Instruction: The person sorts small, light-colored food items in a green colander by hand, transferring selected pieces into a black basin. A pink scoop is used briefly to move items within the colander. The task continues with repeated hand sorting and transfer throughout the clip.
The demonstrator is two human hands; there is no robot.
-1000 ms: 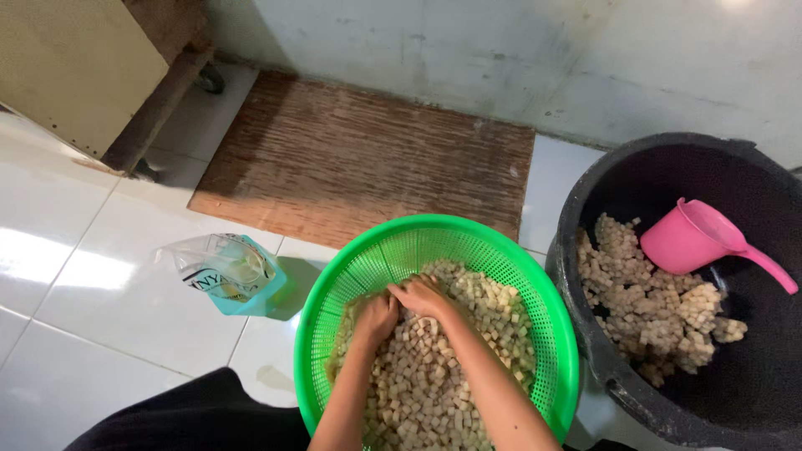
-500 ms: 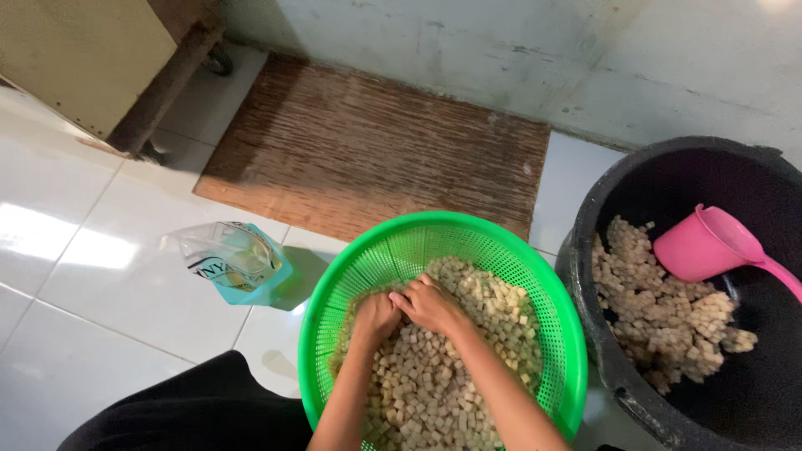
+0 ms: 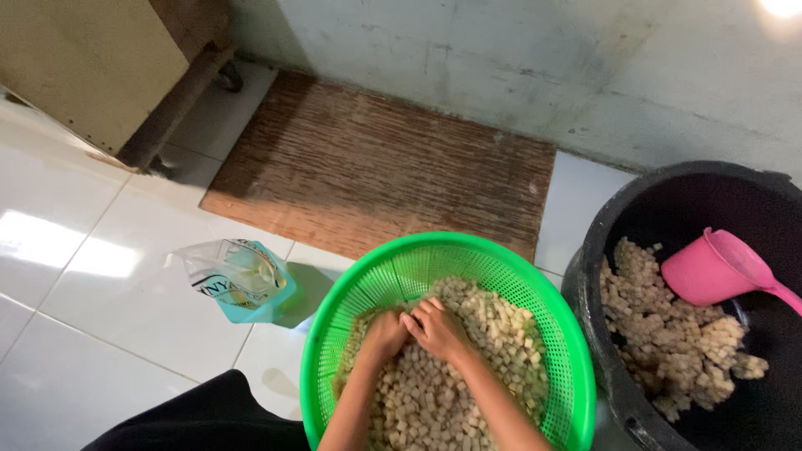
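Both hands, left hand (image 3: 384, 336) and right hand (image 3: 439, 328), stay curled in cubes (image 3: 493, 334) (teal pouch (image 3: 242, 280) left).

Bare forearms, no sleeves; black garment (image 3: 196, 418) over the lap.

Both hands (image 3: 413, 332) sunk in cubes inside green basket (image 3: 351, 288), black tub (image 3: 622, 221) pressing basket's right rim, plastic pouch (image 3: 238, 280) near on left, open white floor (image 3: 92, 276) beyond, wooden board (image 3: 384, 167) ahead against wall (image 3: 501, 50)
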